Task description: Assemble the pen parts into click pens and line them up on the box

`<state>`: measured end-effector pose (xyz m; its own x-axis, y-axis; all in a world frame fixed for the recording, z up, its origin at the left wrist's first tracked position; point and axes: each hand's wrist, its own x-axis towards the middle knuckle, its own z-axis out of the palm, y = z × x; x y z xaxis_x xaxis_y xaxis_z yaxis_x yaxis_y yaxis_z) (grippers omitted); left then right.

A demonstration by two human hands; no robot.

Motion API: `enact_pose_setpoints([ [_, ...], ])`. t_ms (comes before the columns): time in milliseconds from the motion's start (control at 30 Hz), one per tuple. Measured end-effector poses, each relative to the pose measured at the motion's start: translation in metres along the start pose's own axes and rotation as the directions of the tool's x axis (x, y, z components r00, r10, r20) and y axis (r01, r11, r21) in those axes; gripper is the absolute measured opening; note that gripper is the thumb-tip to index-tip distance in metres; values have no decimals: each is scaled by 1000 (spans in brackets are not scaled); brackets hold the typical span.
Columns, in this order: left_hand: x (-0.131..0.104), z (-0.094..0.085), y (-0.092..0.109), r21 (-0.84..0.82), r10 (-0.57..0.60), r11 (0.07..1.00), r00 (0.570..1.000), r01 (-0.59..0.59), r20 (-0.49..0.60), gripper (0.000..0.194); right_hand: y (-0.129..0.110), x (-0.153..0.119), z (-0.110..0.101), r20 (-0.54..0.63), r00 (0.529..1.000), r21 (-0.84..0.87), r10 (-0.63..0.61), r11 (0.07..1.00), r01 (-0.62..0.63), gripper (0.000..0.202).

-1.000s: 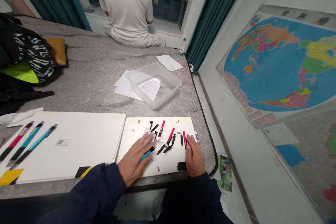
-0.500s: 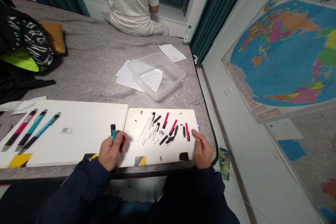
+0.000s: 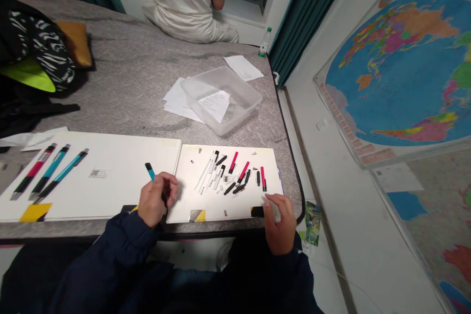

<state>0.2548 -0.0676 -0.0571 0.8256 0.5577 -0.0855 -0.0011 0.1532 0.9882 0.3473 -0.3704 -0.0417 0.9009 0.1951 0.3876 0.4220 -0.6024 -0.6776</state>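
My left hand (image 3: 154, 202) is closed around a blue pen part (image 3: 150, 171) with a black end, which sticks up tilted to the left above the seam of two white boards. My right hand (image 3: 280, 223) hovers at the right board's near right corner. Its thumb and index fingertip are close together; a tiny pale bit seems to show there, too small to name. Nearest to it lie a red pen barrel (image 3: 263, 179) and a black grip piece (image 3: 258, 178). More red barrels (image 3: 243, 171), black pieces (image 3: 229, 188) and thin white refills (image 3: 203, 172) lie scattered on the right board (image 3: 187, 203).
Three assembled pens, one red (image 3: 35, 170) and two blue (image 3: 51, 170), lie on the left board (image 3: 121, 167). Behind stand a clear plastic bin (image 3: 241, 115) over papers (image 3: 174, 100), a bottle (image 3: 264, 44) and a backpack (image 3: 40, 49). A person (image 3: 187, 5) sits at the far edge.
The blue pen part in my left hand has tilted to the left. My right hand has shifted left and its thumb and index fingertip have come closer together. The view has shifted slightly.
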Motion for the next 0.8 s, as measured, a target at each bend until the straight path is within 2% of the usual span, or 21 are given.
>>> enact_pose_setpoints([
  [67,0,1,1,-26,-6,1000,1000,6,1,46,-11,-13,1,68,997,15,-31,999,30,15],
  [167,1,0,2,-52,-19,998,1000,19,-2,48,-21,-25,5,110,990,21,-89,996,87,15],
  [300,2,-1,2,-56,-12,998,1000,11,-25,49,-29,-29,8,113,983,34,-145,989,142,17],
  [367,2,-1,3,-61,-11,998,999,9,-33,49,-33,-29,10,152,975,58,-163,986,155,18],
  [567,-1,-1,10,-96,-33,995,999,32,-10,46,-41,-34,29,383,895,76,-228,974,216,18],
  [700,-3,-9,12,-81,-24,996,1000,23,-6,52,-41,-32,41,412,883,13,-223,971,239,14],
  [800,-4,-21,17,-36,-5,999,999,3,-44,59,-38,-28,41,415,883,7,-218,972,236,10],
])
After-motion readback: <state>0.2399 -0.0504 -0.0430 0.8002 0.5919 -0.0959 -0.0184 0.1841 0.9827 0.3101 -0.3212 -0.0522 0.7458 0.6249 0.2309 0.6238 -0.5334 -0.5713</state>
